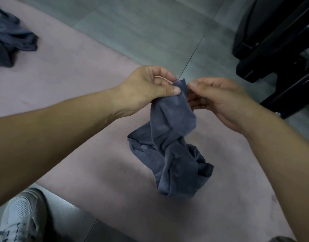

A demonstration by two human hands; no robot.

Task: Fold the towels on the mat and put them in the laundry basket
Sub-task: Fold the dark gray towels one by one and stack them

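1. This is a room indoors. The floor (141, 28) is made of big grey tiles.
2. A pink mat (71, 72) lies flat on the tiles, across the middle.
3. A black frame (279, 55) with thick legs stands at the far right.
4. A grey shoe (19, 217) is at the near left.
5. Home or gym: cannot tell.

The towel (171, 137) is plain slate blue-grey, and the second towel (8, 41) is the same dusky blue. The mat (71, 75) is a dull, dusty pink, and the floor (141, 23) is grey-green tile crossed by thin dark seams. The furniture (276, 70) is glossy black, and the shoe (19, 220) is pale grey-white with a dotted mesh panel.
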